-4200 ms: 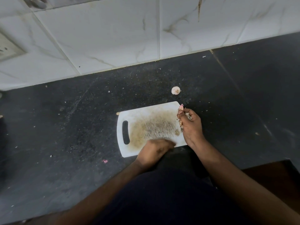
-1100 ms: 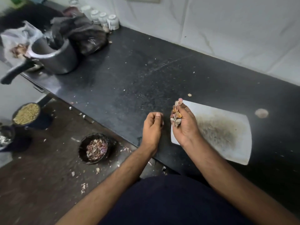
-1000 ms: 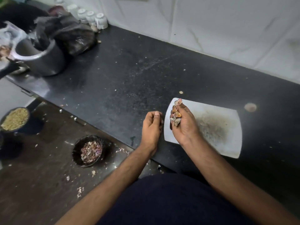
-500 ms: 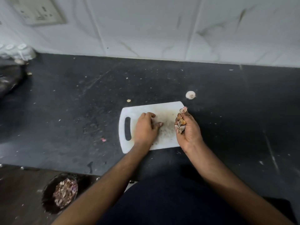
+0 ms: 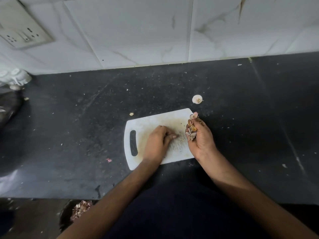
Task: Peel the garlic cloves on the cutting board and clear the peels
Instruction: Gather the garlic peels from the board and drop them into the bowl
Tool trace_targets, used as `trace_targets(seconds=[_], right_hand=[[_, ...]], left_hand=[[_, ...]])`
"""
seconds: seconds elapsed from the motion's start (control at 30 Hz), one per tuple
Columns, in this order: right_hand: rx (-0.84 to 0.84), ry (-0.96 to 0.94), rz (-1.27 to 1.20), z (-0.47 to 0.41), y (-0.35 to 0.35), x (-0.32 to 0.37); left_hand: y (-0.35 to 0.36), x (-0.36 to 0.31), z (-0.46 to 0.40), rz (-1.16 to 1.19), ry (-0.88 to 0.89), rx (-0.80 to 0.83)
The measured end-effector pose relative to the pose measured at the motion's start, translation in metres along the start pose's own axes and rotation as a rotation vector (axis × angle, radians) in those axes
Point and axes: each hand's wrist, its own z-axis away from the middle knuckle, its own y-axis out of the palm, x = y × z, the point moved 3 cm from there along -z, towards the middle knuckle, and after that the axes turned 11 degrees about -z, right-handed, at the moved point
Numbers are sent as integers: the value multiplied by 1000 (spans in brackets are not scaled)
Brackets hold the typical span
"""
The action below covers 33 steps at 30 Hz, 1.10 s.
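The white cutting board [image 5: 148,121] lies on the black counter, handle slot to the left, with a brownish stain in its middle. My left hand [image 5: 158,142] rests on the board, fingers bent and fingertips touching the stained patch; I see nothing held in it. At the board's right edge my right hand [image 5: 201,140] grips a bunch of dry garlic peels [image 5: 190,130], palm turned to the left. No whole clove shows on the board. A pale garlic piece [image 5: 197,99] sits on the counter just behind the board's far right corner.
A dark bowl [image 5: 64,214] holding peels stands low at the bottom left, below the counter's front edge. White jars [image 5: 15,78] and a dark bag sit at the far left. Small peel scraps dot the counter. A tiled wall with a socket [image 5: 22,36] rises behind.
The view swung from the left side of the counter back to the board. My left hand moved from the counter's edge onto the board. My right hand still holds the peels.
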Motion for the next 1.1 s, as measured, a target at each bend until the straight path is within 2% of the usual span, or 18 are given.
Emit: trace_targets(seconds=[0.13,0.47,0.53,0.57,0.7,0.77,0.8,0.87,0.97,1.1], right_hand=[[-32,-10,-15,-3,5,1],[-61,-10,-1,-11,-1,6],[-55,-10,18,-11,0,3],[-47,-2,24,-10,1,1],[-18,68,69,-5,12,-14],[8,117,108,-1,21,-26],[20,147,109,6,31,-32],[55,213,85,19,53,-47],[111,253,112,40,89,-70],[179,295,229,67,120,-109]], left_hand=[[15,-23,-6,-123,251,206],[20,-22,-12,-204,288,239],[15,-19,-10,-52,181,212],[10,-17,-8,73,67,184],[-8,-3,0,826,-457,47],[-21,-1,0,1169,-641,-41],[-28,-2,2,1258,-708,-89],[-44,-8,6,1321,-742,-186],[-65,-16,13,1362,-703,-331],[-91,-2,28,1308,-684,-531]])
